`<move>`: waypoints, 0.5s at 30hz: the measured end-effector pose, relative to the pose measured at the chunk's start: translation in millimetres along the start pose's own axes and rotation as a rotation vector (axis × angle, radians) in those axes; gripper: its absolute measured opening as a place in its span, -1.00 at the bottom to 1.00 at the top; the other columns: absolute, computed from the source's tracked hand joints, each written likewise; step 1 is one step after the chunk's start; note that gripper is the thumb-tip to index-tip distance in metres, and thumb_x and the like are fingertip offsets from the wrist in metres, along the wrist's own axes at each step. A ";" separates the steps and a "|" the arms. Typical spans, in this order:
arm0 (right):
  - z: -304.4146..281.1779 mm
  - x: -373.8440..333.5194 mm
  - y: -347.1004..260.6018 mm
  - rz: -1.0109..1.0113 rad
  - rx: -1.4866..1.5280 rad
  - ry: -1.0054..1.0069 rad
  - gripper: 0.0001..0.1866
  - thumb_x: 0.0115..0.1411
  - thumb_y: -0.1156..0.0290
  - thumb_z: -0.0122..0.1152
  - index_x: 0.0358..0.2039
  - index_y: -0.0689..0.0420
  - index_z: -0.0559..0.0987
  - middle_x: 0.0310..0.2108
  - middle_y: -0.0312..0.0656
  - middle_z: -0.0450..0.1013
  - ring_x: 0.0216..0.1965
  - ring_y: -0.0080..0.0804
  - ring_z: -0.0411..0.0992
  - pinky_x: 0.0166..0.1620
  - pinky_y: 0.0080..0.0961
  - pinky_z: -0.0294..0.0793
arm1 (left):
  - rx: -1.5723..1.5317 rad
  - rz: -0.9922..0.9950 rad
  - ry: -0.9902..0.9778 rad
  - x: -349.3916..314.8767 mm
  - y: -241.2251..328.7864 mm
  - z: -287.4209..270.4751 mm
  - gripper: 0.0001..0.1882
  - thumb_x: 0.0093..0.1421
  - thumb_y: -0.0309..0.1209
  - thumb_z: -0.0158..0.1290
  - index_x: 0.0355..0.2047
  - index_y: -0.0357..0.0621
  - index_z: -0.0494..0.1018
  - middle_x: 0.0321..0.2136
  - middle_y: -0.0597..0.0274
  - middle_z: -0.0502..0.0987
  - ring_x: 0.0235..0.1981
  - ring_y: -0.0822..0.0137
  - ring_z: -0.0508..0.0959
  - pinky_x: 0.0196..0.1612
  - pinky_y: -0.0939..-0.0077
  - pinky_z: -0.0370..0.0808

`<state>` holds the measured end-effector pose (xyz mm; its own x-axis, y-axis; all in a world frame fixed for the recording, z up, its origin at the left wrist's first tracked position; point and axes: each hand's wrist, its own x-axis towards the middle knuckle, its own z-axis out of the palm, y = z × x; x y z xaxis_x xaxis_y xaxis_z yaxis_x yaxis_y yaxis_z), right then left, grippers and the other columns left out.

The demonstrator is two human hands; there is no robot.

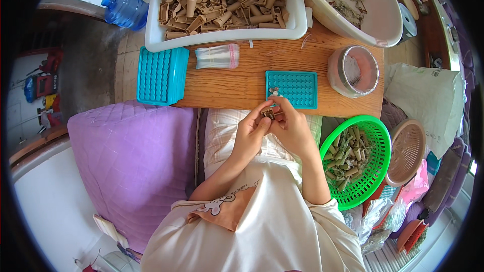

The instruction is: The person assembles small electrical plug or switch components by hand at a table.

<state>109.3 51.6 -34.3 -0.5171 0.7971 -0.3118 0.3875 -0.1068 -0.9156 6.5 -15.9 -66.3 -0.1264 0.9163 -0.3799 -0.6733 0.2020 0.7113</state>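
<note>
Above my lap, at the table's near edge, my left hand (251,128) and my right hand (291,130) meet with fingers closed around a small brown piece (268,114). Dark and light spots show on its face; the fingers hide the rest, so its exact kind does not show. Just beyond my fingertips lies a teal tray (304,90) with rows of round pockets. Several small silvery round parts (274,91) sit at its left side, near my right fingers.
On the wooden table (232,88) are a white bin (227,35) of tan plastic shells, stacked teal trays (160,76), plastic bags (216,56), a pinkish tub (352,88) and a large white basin (370,5). A green basket (381,143) with tan pieces stands beside my right arm.
</note>
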 end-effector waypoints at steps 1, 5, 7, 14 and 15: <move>4.8 0.1 4.5 -0.012 0.041 -0.008 -0.58 -0.08 0.65 0.03 -0.12 0.22 0.31 -0.42 -0.05 0.45 -0.44 -0.35 0.47 -0.38 -0.51 0.44 | -0.002 0.001 0.003 -1.0 -0.9 -2.3 -0.63 0.20 -0.56 -0.22 0.04 -0.31 0.15 -0.14 0.08 0.37 -0.13 0.35 0.41 -0.05 0.52 0.37; 21.9 2.4 23.2 0.025 0.200 0.022 -0.57 -0.09 0.66 0.05 -0.12 0.23 0.32 -0.43 -0.07 0.45 -0.44 -0.37 0.46 -0.37 -0.51 0.45 | 0.058 0.056 0.060 -8.7 -5.8 -7.6 -0.65 0.19 -0.54 -0.18 0.00 -0.32 0.18 -0.15 0.11 0.37 -0.15 0.39 0.41 -0.06 0.55 0.37; 30.0 4.6 31.3 0.043 0.415 0.040 -0.57 -0.10 0.68 0.05 -0.12 0.23 0.32 -0.41 -0.11 0.44 -0.42 -0.42 0.44 -0.36 -0.54 0.45 | 0.124 0.086 0.103 -10.7 -8.9 -12.3 -0.66 0.19 -0.53 -0.17 -0.01 -0.32 0.19 -0.15 0.12 0.37 -0.15 0.39 0.40 -0.06 0.56 0.37; -0.8 24.7 42.1 -0.173 0.132 0.098 -0.62 -0.06 0.64 0.14 -0.16 0.22 0.40 -0.37 -0.18 0.43 -0.37 -0.48 0.41 -0.36 -0.59 0.44 | -0.086 -0.063 0.138 -10.6 5.0 -20.8 -0.63 0.18 -0.43 -0.12 0.00 -0.24 0.19 -0.11 0.09 0.36 -0.11 0.32 0.40 -0.05 0.48 0.38; -4.9 31.1 36.9 -0.173 0.132 0.095 -0.62 -0.06 0.64 0.14 -0.16 0.22 0.40 -0.37 -0.18 0.43 -0.37 -0.48 0.41 -0.36 -0.59 0.44 | -0.125 -0.097 0.118 -9.7 6.6 -23.2 -0.62 0.19 -0.41 -0.13 0.01 -0.23 0.17 -0.10 0.06 0.35 -0.10 0.26 0.40 -0.06 0.42 0.40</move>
<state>111.2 75.3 -76.6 -0.4903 0.8620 -0.1282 0.1931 -0.0360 -0.9805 -13.6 -31.4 -71.6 -0.1360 0.8464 -0.5149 -0.7707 0.2361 0.5918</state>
